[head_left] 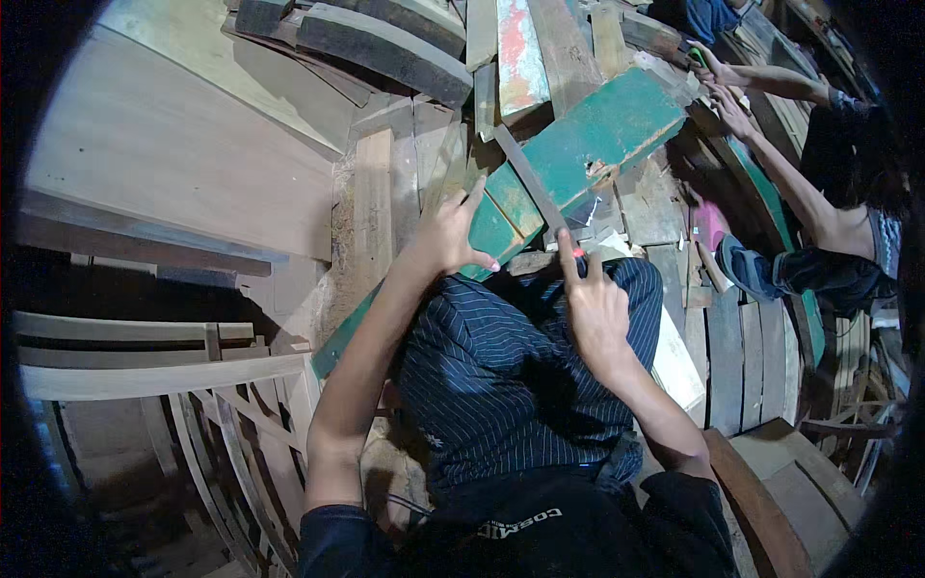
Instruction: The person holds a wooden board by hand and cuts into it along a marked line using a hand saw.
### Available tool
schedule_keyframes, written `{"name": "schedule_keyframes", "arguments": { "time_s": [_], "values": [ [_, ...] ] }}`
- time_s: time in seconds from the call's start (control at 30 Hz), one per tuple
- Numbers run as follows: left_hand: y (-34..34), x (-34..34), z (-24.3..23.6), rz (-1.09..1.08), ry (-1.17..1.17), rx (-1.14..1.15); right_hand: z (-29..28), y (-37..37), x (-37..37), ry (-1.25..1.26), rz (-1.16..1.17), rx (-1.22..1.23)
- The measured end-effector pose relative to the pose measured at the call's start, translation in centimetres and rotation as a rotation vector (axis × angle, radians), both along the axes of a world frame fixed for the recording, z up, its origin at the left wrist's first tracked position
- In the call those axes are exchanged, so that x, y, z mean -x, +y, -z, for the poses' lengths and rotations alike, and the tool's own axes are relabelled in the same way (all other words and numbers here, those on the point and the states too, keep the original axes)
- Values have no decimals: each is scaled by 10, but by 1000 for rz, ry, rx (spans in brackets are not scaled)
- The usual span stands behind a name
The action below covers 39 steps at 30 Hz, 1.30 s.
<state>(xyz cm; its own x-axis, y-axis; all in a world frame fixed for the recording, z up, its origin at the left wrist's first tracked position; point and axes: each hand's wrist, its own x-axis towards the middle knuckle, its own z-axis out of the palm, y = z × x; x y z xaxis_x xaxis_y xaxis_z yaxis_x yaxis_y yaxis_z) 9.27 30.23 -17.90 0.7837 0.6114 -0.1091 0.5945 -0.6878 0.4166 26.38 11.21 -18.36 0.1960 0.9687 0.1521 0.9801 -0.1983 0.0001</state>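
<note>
Slanting lengthwise from lower left to upper right, green board [590, 140]

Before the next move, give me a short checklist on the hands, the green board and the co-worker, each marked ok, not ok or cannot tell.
1. Left hand at the green board, thumb and index finger spread: ok. How firmly it presses: cannot tell.
2. Dark narrow strip crossing over the board: ok. Whether it lies flat: cannot tell.
3. Right hand at the strip's near end, index finger extended: ok.
4. Board face undamaged: not ok; there is a chipped patch near one edge.
5. Board fully supported underneath: cannot tell; its underside is hidden.
6. Co-worker's hands apart from the person's own: ok, off to the upper right.
</note>
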Motion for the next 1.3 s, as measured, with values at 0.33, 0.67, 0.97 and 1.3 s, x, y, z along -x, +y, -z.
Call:
{"name": "schedule_keyframes", "arguments": {
  "time_s": [0.33,0.67,0.97,1.3],
  "values": [
    [-6,-9,-15,-53,108,23,4,-23,-1,5,-58,-34],
    [-3,1,-3,-33,44,-42,0,-60,-2,7,-66,0],
    [-7,-7,-8,-63,10,37,-6,1,1,144,-6,44],
    [-5,-7,-3,-67,6,-31,-10,-54,-5,115,-8,40]
  ]
}}
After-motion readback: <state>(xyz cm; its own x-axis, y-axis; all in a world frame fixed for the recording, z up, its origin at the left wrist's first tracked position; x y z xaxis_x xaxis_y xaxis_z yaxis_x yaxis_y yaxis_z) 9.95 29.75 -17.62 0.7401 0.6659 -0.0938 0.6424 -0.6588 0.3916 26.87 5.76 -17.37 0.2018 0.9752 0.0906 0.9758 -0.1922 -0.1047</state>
